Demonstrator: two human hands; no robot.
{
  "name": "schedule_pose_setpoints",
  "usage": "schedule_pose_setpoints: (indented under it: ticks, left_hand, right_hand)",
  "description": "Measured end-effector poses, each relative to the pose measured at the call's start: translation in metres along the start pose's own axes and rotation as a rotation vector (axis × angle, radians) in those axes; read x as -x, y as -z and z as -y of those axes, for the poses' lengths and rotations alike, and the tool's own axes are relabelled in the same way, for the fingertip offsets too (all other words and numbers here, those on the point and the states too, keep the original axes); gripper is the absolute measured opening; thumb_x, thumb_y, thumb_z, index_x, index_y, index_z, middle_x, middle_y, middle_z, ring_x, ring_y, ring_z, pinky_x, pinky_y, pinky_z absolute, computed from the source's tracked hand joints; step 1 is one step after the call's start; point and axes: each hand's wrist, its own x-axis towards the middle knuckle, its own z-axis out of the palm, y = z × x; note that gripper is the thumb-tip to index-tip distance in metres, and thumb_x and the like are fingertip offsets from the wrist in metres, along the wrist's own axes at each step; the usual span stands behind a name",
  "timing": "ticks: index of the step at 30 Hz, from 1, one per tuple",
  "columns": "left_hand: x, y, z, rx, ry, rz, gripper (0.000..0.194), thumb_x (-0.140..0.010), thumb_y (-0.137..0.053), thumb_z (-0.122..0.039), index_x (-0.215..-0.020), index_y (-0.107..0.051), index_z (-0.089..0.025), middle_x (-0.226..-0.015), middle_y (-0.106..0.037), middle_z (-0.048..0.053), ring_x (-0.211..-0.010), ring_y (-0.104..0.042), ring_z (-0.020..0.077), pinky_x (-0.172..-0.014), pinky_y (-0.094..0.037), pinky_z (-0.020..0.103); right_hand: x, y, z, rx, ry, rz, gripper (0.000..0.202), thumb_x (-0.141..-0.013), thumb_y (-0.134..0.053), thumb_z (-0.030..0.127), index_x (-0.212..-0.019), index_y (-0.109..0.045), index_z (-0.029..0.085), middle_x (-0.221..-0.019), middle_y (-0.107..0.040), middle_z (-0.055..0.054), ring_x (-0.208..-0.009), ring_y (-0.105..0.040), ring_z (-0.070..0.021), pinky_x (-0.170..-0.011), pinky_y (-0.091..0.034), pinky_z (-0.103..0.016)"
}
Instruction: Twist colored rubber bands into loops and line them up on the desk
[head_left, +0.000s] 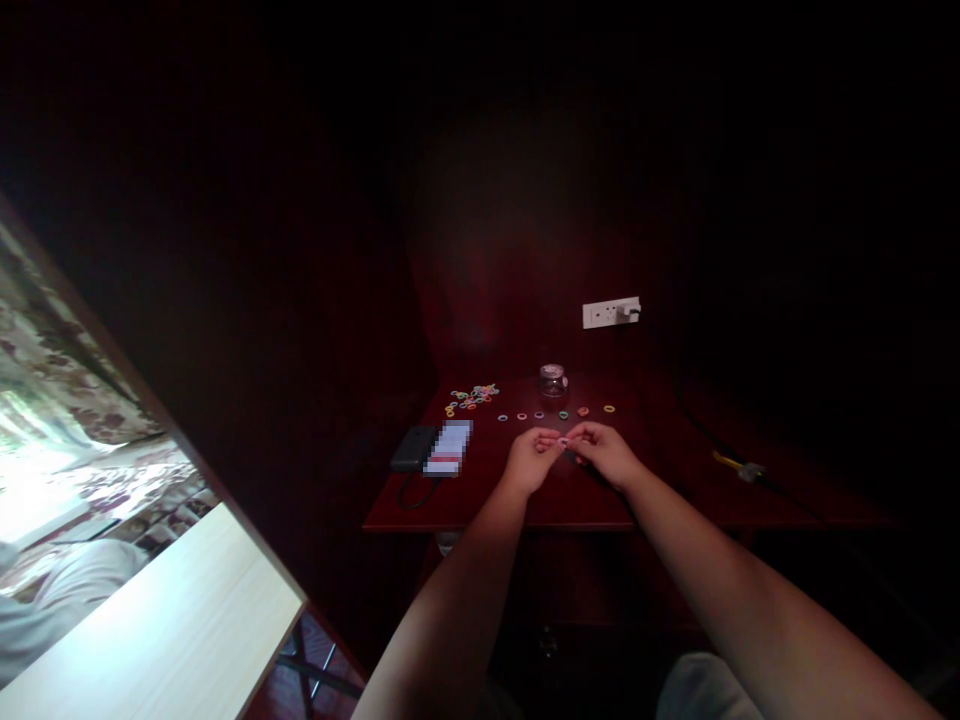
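Observation:
My left hand [532,458] and my right hand [609,455] meet above the dark red desk [480,508]. Their fingertips pinch a small pale pink hair tie [563,441] between them, partly covered by the fingers. Just beyond lies a spaced row of single ring-shaped hair ties, among them a blue one [503,418], a purple one [539,414], a green one [563,415], an orange-red one [583,411] and a yellow one [609,408]. Farther left is a loose pile of mixed-colour hair ties [477,397]. Behind the row stands a clear jar [553,383].
Left of my hands, a phone [448,448] with a blurred screen lies beside a black box-shaped device [412,449] with a cable. A wall socket [611,313] holds a plug. A dark cable with a yellow part [727,461] lies at right. A pale board [165,620] is at lower left.

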Motion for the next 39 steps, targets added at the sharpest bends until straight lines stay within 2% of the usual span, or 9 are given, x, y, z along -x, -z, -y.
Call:
schedule_pose_setpoints:
  ticks: [6,17,26,39]
  left_hand:
    - [0.0003,0.0006,-0.0026,-0.034,-0.024,0.016,0.018,-0.068,-0.065,-0.027,-0.077,-0.062,-0.012,-0.07,-0.064,0.005,-0.063,-0.056,0.011,-0.061,-0.044,0.023]
    - [-0.0019,0.0014,0.0001,-0.04,-0.032,-0.044,0.017,-0.069,-0.063,-0.028,-0.075,-0.058,-0.013,-0.068,-0.06,0.002,-0.061,-0.053,0.0097,-0.06,-0.041,0.022]
    - [-0.0023,0.001,0.0024,-0.035,-0.012,-0.061,0.02,-0.067,-0.065,-0.03,-0.074,-0.057,-0.013,-0.066,-0.06,0.002,-0.06,-0.053,0.0101,-0.06,-0.041,0.023]
    - [0.0,-0.0001,-0.001,-0.004,-0.01,-0.007,0.025,-0.067,-0.065,-0.034,-0.078,-0.061,-0.012,-0.071,-0.064,0.005,-0.064,-0.058,0.0118,-0.063,-0.044,0.024]
  right_hand:
    - [0.0009,-0.0008,0.0011,0.004,0.019,-0.02,0.027,-0.061,-0.067,0.037,-0.068,-0.053,0.015,-0.051,-0.051,0.004,-0.043,-0.046,-0.0073,-0.042,-0.035,-0.019]
    - [0.0029,-0.0014,0.0056,-0.045,-0.014,-0.029,0.014,-0.063,-0.061,0.026,-0.068,-0.055,0.016,-0.053,-0.055,0.003,-0.042,-0.047,-0.0072,-0.043,-0.033,-0.019]
    - [0.0027,-0.0002,0.0029,0.007,-0.006,-0.019,0.02,-0.065,-0.062,0.034,-0.066,-0.055,0.016,-0.048,-0.053,0.004,-0.042,-0.046,-0.008,-0.043,-0.032,-0.02]
    - [0.0035,-0.0009,0.0054,0.033,-0.002,0.004,0.026,-0.064,-0.063,0.039,-0.067,-0.054,0.015,-0.051,-0.052,0.004,-0.043,-0.045,-0.0073,-0.044,-0.031,-0.019]
